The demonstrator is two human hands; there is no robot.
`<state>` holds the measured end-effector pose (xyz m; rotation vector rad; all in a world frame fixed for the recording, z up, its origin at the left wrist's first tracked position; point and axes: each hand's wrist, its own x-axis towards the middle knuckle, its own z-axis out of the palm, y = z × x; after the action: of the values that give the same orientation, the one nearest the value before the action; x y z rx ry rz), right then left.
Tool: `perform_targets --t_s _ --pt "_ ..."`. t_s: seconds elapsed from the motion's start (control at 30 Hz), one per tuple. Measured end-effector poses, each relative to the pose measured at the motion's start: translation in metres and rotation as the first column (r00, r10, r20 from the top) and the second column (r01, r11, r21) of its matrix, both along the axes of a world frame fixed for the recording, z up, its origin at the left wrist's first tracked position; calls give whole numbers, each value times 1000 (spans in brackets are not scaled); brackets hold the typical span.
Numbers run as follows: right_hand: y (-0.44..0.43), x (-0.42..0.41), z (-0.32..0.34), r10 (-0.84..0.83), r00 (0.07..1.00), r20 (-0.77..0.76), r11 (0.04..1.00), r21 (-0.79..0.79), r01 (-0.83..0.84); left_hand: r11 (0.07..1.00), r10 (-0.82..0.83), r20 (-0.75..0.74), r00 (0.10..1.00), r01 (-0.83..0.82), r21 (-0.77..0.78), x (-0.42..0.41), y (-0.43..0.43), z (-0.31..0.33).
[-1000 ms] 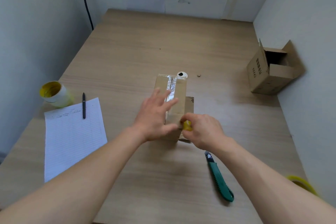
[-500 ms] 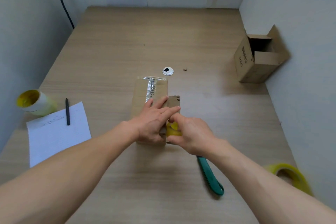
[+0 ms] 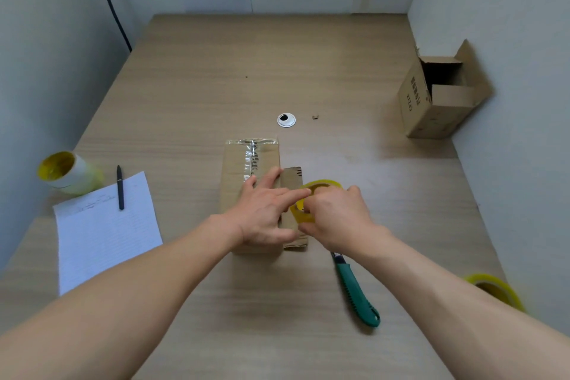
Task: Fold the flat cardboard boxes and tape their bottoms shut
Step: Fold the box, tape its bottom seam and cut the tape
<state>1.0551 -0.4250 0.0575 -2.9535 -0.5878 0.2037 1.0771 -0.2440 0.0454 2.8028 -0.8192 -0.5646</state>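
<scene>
Nearest the person, a green plastic utility knife (image 3: 354, 290) lies on the pale wood-grain table (image 3: 277, 71). A spare yellow tape ring (image 3: 493, 290) sits at the table's right edge. Just beyond the knife, the right hand (image 3: 336, 219) has its fingers curled round a yellowish ring-shaped tape roll (image 3: 322, 185), held at the near right side of the small brown cardboard box (image 3: 237, 182). The left hand (image 3: 265, 216) lies flat on the box top, fingers straight, fingertips reaching the roll.

The box stands mid-table with 1 glossy strip of clear tape along its seam. It looks light, stiff and easily dented, and likely to slide unless pinned from above. Bare flat panels should give a better hold than the slick tape.

To the left lie a white lined paper sheet (image 3: 105, 231) and a black pen (image 3: 120, 188). Farther off, 1 open brown carton (image 3: 438, 102) rests against the right wall.
</scene>
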Motion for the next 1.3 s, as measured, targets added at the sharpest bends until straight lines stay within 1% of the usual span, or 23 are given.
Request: perform_targets --t_s 0.07,0.17,0.23,0.3,0.37,0.4,0.47,0.53,0.57,0.6,0.63,0.67,0.7,0.73,0.77,0.8,0.9,0.97,1.0,1.07,1.1,1.17,1.3 --pt "-3 -2 -6 1 999 49 1000 9 -1 999 33 -41 999 -32 26 5 -8 6" --pt "-7 -8 -14 45 976 213 996 70 -61 995 65 -130 989 -54 86 13 -18 14" --pt "-9 -9 -18 42 953 300 994 79 -69 990 119 -176 977 -104 90 16 -24 15" --pt "-6 -12 -18 6 946 323 994 105 -43 982 186 -189 964 -175 74 16 -27 13" --pt "-6 -18 -21 -39 939 340 980 195 -30 971 239 -192 952 -232 58 15 -29 9" --pt "-9 -23 -23 -76 931 357 963 270 -25 966 258 -196 946 -253 48 15 -29 8" --pt "-19 -37 -27 -223 901 372 882 471 23 957 286 -205 936 -288 22 15 -31 8" --pt "-33 -58 -36 -450 831 327 732 668 134 949 309 -209 928 -316 0 15 -32 9" --pt "-40 -69 -44 -549 796 255 665 710 231 944 320 -213 923 -330 -10 15 -32 9" --pt "-44 -80 -52 -618 772 148 621 693 365 939 331 -219 918 -344 -21 15 -32 9" --pt "-48 -90 -62 -645 764 11 616 599 512 934 342 -222 913 -357 -30 15 -33 9" --pt "-50 -100 -74 -639 757 -136 649 433 625 929 351 -222 909 -368 -35 15 -33 10" --pt "-50 -109 -84 -619 742 -259 697 256 670 924 362 -220 906 -379 -42 15 -34 11" --pt "-49 -117 -93 -597 727 -339 735 132 665 919 372 -218 902 -391 -54 15 -36 13" --pt "-49 -124 -99 -583 717 -382 756 70 651 914 380 -213 900 -402 -64 14 -38 14" --pt "-49 -129 -104 -573 712 -406 764 50 643 909 389 -207 897 -411 -73 14 -39 16" --pt "-44 -135 -111 -579 683 -445 747 46 663 897 408 -214 887 -434 -87 12 -40 17" --pt "-41 -140 -109 -592 656 -469 684 139 717 891 416 -227 880 -444 -89 11 -40 17" --pt "-40 -144 -104 -569 663 -486 646 235 726 892 417 -228 880 -444 -87 10 -40 17" --pt "-36 -152 -94 -490 731 -476 567 463 682 890 418 -218 882 -445 -97 9 -40 19" --pt "-32 -156 -89 -463 764 -449 537 544 645 890 418 -218 882 -446 -100 9 -40 19" --pt "-24 -157 -83 -430 811 -398 521 624 582 888 415 -228 881 -447 -108 9 -39 20" --pt "-11 -149 -75 -379 864 -331 555 666 498 884 411 -249 877 -450 -126 9 -39 21"
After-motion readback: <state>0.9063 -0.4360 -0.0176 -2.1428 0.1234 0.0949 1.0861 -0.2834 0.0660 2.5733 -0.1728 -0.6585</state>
